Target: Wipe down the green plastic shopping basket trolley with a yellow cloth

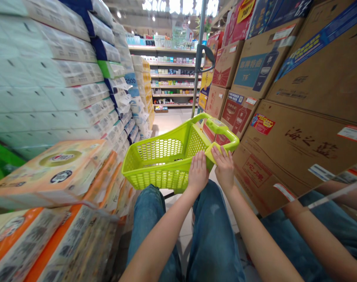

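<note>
A lime-green plastic shopping cart point(157, 175) with perforated walls stands in front of my knees, its basket holding nothing that I can see. My left hand point(198, 169) lies over the near rim of the basket, its fingers together and hooked on the edge. Beside it, my right hand point(224, 166) presses a folded yellow cloth point(209, 152) against the cart near the base of the looped handle point(233, 137). The fingers of that hand lie over the cloth and hide part of it.
Stacked tissue packs point(49, 94) rise on the left, with orange packs point(52, 168) lower down. Cardboard cartons point(302, 137) line the right, close to my right arm. A grey metal pole point(195, 90) stands behind the cart. Stocked shelves point(175, 74) close the aisle's far end.
</note>
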Available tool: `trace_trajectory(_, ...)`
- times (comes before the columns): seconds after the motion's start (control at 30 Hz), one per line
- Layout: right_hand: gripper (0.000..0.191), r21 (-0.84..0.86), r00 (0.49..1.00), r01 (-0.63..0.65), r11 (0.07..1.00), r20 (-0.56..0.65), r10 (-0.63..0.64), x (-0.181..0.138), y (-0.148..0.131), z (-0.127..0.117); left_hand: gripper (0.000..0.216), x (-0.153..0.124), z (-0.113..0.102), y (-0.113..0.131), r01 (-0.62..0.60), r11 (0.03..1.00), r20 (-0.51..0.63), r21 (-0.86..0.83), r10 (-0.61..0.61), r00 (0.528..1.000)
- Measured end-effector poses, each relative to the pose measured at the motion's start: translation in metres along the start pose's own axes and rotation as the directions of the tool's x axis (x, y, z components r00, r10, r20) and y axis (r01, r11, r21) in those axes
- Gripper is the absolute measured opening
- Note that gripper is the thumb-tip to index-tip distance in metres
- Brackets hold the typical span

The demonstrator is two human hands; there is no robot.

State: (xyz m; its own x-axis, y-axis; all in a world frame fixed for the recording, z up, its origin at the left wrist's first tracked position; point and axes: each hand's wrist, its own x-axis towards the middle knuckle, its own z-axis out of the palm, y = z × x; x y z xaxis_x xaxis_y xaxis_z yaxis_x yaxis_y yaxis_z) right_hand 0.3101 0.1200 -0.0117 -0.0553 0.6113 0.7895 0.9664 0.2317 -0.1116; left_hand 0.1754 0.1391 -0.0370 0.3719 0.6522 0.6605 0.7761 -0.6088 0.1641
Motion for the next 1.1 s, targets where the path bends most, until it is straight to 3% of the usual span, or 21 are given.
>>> trace_trajectory(0.13,0.078,-0.008,0.97,-0.205,0.979,-0.132,0.203,0.021,0.043,-0.012,0.078,0.0,0.001,0.001,0.0,1.0,0.0,0.002,0.0,1.0)
trace_trajectory(0.23,0.081,0.021,0.934,-0.302,0.953,-0.193,0.3,0.022,0.048,-0.009,0.077,0.0,0.003,0.001,0.003,1.0,0.001,0.024,-0.003,1.0)
trace_trajectory(0.33,0.084,0.034,0.948,-0.252,0.967,-0.193,0.253,0.005,0.023,0.007,0.076,-0.001,0.004,0.001,0.006,0.999,-0.006,0.034,-0.006,1.0)
trace_trajectory(0.5,0.08,0.109,0.994,-0.044,0.993,-0.098,0.055,-0.027,-0.021,0.031,0.065,-0.002,0.001,-0.001,-0.015,0.999,-0.009,0.035,0.016,1.0)
trace_trajectory(0.63,0.075,0.078,0.994,-0.012,0.997,-0.104,0.021,-0.02,0.003,0.023,0.071,-0.001,0.0,-0.001,-0.016,0.999,-0.012,0.028,0.016,1.0)
trace_trajectory(0.8,0.079,0.043,0.963,-0.143,0.989,-0.225,0.149,0.003,0.051,0.007,0.076,0.0,0.002,0.0,-0.009,1.0,-0.016,0.03,0.009,1.0)
trace_trajectory(0.87,0.082,0.063,0.952,-0.178,0.982,-0.242,0.188,0.004,0.049,0.008,0.077,0.0,0.003,0.0,-0.008,1.0,-0.019,0.027,0.008,1.0)
trace_trajectory(0.97,0.084,0.079,0.955,-0.164,0.983,-0.237,0.178,-0.009,0.026,0.022,0.077,-0.001,0.005,-0.001,-0.008,1.0,-0.025,0.024,0.008,1.0)
trace_trajectory(1.1,0.077,0.074,0.992,-0.008,0.997,-0.124,0.017,-0.035,-0.002,0.04,0.071,-0.002,0.007,-0.002,-0.017,0.999,-0.035,0.033,0.019,0.999)
